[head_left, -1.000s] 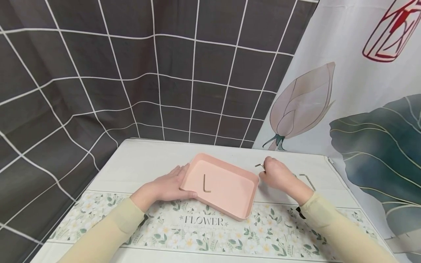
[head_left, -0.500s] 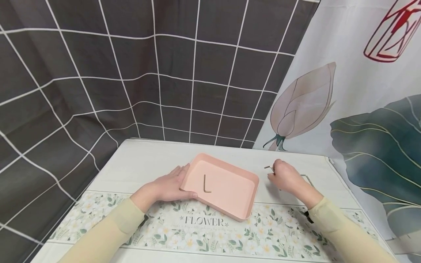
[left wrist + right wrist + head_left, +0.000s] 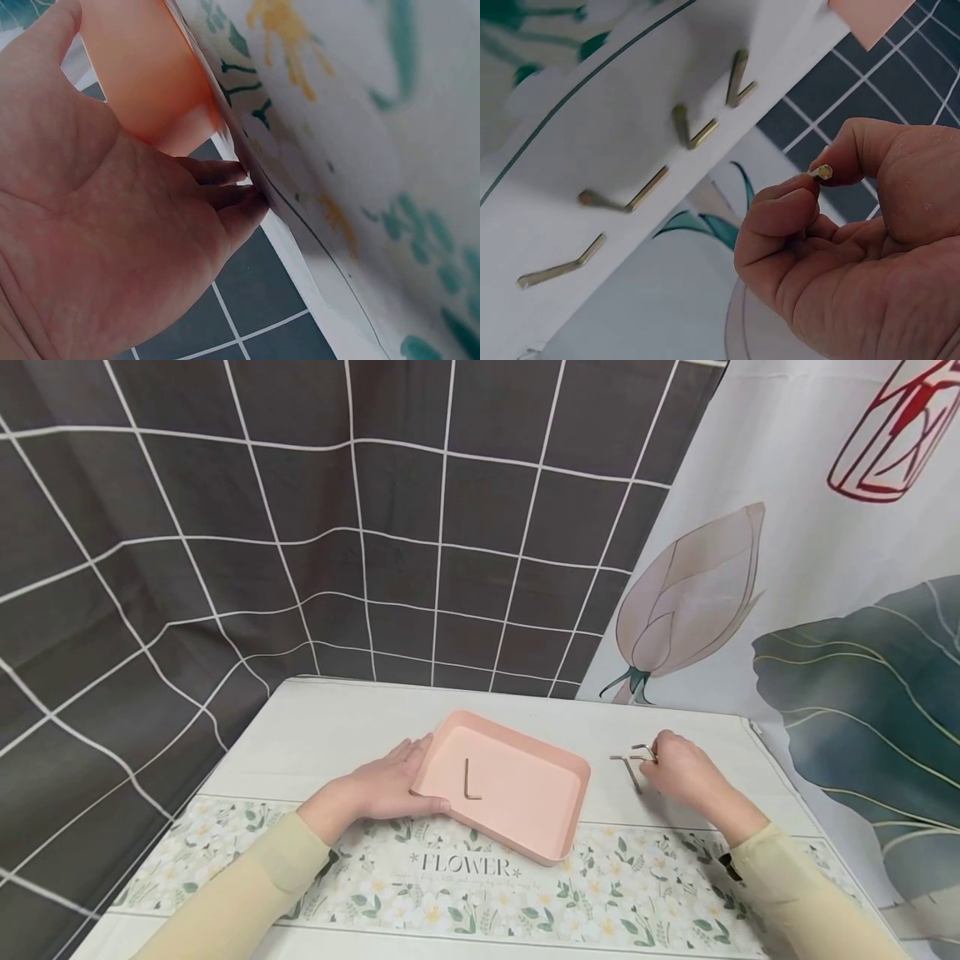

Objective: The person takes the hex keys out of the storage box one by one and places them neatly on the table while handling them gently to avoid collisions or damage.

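My left hand (image 3: pixel 390 781) rests against the left end of a shallow pink tray (image 3: pixel 525 797), its thumb along the near rim and its fingers by the short side. In the left wrist view the fingers (image 3: pixel 232 202) reach down to the tablecloth. An L-shaped hex key (image 3: pixel 471 785) lies inside the tray, toward its left end. To the right of the tray, my right hand (image 3: pixel 686 772) pinches another hex key (image 3: pixel 822 172) between thumb and forefinger, above the table. Several more brass-coloured hex keys (image 3: pixel 694 135) lie in a row below it; the head view shows one (image 3: pixel 628 772) left of the hand.
A white tablecloth with a printed flower band (image 3: pixel 465 893) covers the table. Behind it hangs a dark curtain with a white grid (image 3: pixel 405 560), and at right a pale curtain with plant prints (image 3: pixel 690 585).
My right hand has moved right, away from the tray, with the hex key still pinched. A table hex key it had covered now shows at its left. Left hand and tray stay put.
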`<state>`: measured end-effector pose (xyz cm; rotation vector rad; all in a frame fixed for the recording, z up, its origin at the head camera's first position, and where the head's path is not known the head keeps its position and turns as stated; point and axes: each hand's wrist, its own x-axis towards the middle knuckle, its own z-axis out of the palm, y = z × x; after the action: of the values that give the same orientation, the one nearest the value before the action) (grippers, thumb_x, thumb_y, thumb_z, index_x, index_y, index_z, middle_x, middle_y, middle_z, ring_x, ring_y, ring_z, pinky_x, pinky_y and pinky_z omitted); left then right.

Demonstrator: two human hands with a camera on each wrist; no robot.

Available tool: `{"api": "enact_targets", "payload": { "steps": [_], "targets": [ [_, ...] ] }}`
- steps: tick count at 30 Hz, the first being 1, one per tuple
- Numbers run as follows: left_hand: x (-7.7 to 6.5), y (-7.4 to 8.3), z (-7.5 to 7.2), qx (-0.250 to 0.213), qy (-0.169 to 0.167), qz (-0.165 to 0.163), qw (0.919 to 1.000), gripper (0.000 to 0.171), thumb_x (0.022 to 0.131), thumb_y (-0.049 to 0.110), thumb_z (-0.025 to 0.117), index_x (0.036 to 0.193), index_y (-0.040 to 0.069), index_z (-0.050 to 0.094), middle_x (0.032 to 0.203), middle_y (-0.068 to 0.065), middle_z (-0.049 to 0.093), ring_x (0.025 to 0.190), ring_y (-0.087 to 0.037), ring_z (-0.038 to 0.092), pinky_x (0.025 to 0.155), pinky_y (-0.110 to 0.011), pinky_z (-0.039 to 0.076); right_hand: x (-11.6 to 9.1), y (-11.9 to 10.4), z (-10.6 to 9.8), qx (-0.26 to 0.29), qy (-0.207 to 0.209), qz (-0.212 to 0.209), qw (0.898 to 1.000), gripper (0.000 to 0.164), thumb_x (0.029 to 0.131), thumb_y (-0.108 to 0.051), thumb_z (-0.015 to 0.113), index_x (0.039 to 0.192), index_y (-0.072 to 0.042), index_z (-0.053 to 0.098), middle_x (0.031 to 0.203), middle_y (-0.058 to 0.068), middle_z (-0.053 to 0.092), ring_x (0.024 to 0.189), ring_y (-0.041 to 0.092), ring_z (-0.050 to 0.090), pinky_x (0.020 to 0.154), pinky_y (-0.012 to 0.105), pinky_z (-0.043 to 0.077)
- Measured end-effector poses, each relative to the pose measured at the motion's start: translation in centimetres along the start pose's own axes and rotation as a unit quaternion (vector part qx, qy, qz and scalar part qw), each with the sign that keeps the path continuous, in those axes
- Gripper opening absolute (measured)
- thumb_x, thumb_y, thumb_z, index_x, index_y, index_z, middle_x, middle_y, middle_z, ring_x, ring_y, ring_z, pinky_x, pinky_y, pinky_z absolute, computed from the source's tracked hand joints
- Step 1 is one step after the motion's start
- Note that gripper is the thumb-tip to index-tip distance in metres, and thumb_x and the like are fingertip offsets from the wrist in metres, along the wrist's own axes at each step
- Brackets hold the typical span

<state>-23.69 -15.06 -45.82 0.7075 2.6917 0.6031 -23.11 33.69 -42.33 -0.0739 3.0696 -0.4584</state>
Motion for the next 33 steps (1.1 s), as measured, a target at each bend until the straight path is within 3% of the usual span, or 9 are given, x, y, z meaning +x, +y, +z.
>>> {"api": "enact_targets", "payload": {
  "steps": [18, 29, 33],
  "targets": [
    [-0.1, 0.0, -0.1, 0.001, -0.002, 0.005, 1.0, 0.13, 0.094, 0.085, 0.063, 0.179, 0.005, 0.006, 0.186, -0.015, 0.014, 0.17, -0.045, 0.012, 0.133, -0.065, 0.025, -0.3, 5.4, -1.6, 0.002, -0.002, 0.023, 1.0, 0.02, 0.102, -0.013, 0.059, 0.094, 0.0, 0.047, 0.077, 0.01, 0.049, 0.068, 0.025, 0.049, 0.061, 0.038, 0.04],
    [0.0, -0.2, -0.1, 0.005, -0.007, 0.006, 0.9999, 0.132, 0.094, 0.086, 0.061, 0.179, 0.003, 0.005, 0.186, -0.017, 0.012, 0.171, -0.044, 0.011, 0.135, -0.062, 0.023, 0.3, 8.3, -2.2, -0.007, -0.006, 0.047, 0.999, 0.027, 0.103, -0.013, 0.063, 0.105, 0.011, 0.051, 0.091, 0.022, 0.06, 0.078, 0.031, 0.057, 0.066, 0.044, 0.05],
    [0.1, -0.3, 0.0, 0.007, -0.006, 0.006, 0.9999, 0.132, 0.094, 0.087, 0.061, 0.179, 0.003, 0.005, 0.186, -0.017, 0.012, 0.17, -0.044, 0.011, 0.134, -0.062, 0.024, 0.3, 9.2, -2.3, -0.009, -0.006, 0.043, 0.999, 0.025, 0.102, -0.013, 0.062, 0.102, 0.009, 0.051, 0.087, 0.019, 0.058, 0.076, 0.03, 0.056, 0.065, 0.042, 0.048]
  ]
}}
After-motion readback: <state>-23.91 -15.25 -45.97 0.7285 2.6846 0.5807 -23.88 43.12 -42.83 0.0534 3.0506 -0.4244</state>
